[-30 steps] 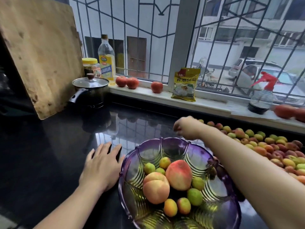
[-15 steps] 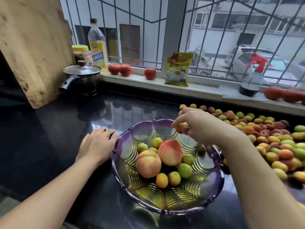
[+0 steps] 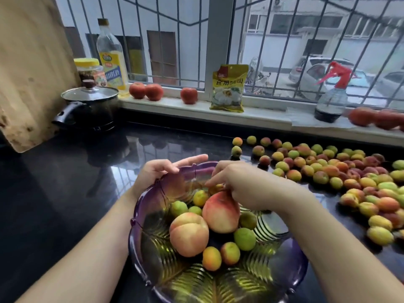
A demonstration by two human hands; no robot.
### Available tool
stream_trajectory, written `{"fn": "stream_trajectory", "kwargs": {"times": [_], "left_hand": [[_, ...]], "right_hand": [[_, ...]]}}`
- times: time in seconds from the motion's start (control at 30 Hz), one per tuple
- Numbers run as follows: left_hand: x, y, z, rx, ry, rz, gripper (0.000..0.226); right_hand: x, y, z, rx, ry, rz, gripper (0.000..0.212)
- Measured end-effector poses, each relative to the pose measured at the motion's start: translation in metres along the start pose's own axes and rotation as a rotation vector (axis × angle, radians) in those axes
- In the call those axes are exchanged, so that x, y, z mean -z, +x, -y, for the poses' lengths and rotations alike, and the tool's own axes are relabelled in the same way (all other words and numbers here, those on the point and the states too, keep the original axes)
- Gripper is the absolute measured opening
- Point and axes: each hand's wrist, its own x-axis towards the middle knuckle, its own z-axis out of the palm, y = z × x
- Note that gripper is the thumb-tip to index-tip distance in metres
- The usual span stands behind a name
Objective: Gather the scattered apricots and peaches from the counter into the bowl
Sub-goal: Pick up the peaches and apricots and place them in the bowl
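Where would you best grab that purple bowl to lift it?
Grip the purple bowl by its flared scalloped rim, from both sides, probably with two hands: it is wide, shallow and loaded with fruit. The left hand already rests on the far-left rim.

Counts, head view.

Bowl (image 3: 140,221): 1, purple glass. Inside it: 2 peaches (image 3: 189,234), large; at least 8 small apricots (image 3: 244,239) visible, 1 of them partly hidden under the right hand (image 3: 247,185).

Hands: 2, the left hand (image 3: 153,173) at the bowl's rim.

Loose apricots on the counter (image 3: 328,171): too many and too overlapped for an exact count, well over 50.

Windowsill: 3 tomatoes (image 3: 154,92) at left, at least 2 more blurred at far right; 1 oil bottle (image 3: 111,55); 1 yellow-lidded jar (image 3: 88,71); 1 yellow packet (image 3: 229,88); 1 spray bottle (image 3: 331,95).

Counter: 1 lidded pot (image 3: 89,106); 1 wooden board (image 3: 30,62).
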Motion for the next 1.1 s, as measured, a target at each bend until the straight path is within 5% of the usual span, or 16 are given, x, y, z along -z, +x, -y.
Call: {"fn": "stream_trajectory", "kwargs": {"times": [0.17, 0.3, 0.4, 0.5, 0.63, 0.67, 0.73, 0.8, 0.9, 1.0, 1.1], "left_hand": [[0.012, 0.004, -0.002, -0.002, 0.193, -0.106, 0.067], [0.015, 0.005, -0.010, -0.031, 0.226, -0.119, 0.074], [0.025, -0.006, -0.024, -0.053, 0.220, -0.085, 0.077], [0.034, -0.018, -0.035, -0.112, 0.193, -0.208, 0.070], [0.055, -0.015, -0.034, -0.168, 0.092, -0.296, 0.117], [0.056, -0.009, -0.032, -0.209, 0.101, -0.327, 0.110], [0.066, -0.006, -0.029, -0.260, 0.031, -0.261, 0.061], [0.082, -0.004, -0.020, -0.166, -0.160, -0.145, 0.072], [0.076, -0.007, -0.018, -0.054, -0.075, -0.199, 0.079], [0.094, 0.004, -0.013, -0.091, -0.239, -0.167, 0.075], [0.099, 0.003, -0.019, -0.155, -0.136, -0.130, 0.075]], "right_hand": [[0.013, -0.008, -0.004, -0.038, 0.151, 0.044, 0.085], [0.036, -0.019, -0.035, -0.209, 0.515, -0.421, 0.063], [0.037, -0.025, -0.062, -0.402, 0.477, -0.669, 0.042], [0.017, -0.015, -0.079, -0.545, 0.366, -0.556, 0.032], [-0.003, 0.038, -0.095, -0.522, 0.275, -0.405, 0.035], [-0.006, 0.054, -0.097, -0.501, 0.219, -0.362, 0.040], [-0.015, 0.085, -0.102, -0.491, 0.126, -0.286, 0.049], [-0.026, 0.108, -0.109, -0.503, 0.058, -0.230, 0.051], [-0.039, 0.123, -0.114, -0.525, -0.024, -0.150, 0.045], [-0.032, 0.108, -0.106, -0.513, 0.029, -0.274, 0.035], [0.000, 0.075, -0.088, -0.461, 0.467, -0.502, 0.025]]}}
